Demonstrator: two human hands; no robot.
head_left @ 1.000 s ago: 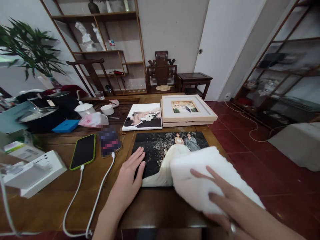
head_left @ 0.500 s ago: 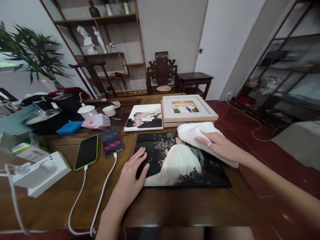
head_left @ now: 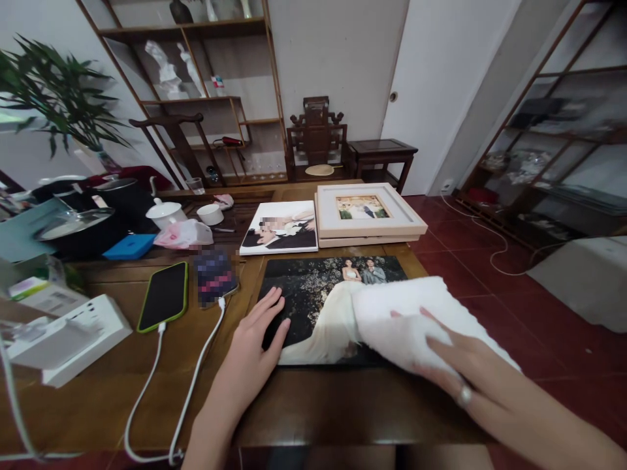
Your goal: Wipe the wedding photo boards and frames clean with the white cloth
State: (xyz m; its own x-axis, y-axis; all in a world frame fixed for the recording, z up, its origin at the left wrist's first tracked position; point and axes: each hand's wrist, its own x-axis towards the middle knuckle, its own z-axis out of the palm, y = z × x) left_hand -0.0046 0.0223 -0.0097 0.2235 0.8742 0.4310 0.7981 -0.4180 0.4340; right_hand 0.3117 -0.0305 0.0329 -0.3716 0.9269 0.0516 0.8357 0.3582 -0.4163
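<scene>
Head view showed a photo panel [head_left: 308, 310] flat on the table [head_left: 313, 408], long axis left to right, picture top pointing away. The left hand [head_left: 257, 336], fingers slightly spread, rested on the panel's left edge; the right hand [head_left: 463, 365] lay on a white cloth [head_left: 401, 301] over the panel's right end, its grip too blurred to tell. Table wood showed before the panel's near edge.

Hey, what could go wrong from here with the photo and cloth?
The white cloth in the right hand covers a corner of the photo panel and might catch its edge. The left hand rests on the panel's left side; its fingers could leave smudges. A charging cable near the left forearm might snag.
</scene>
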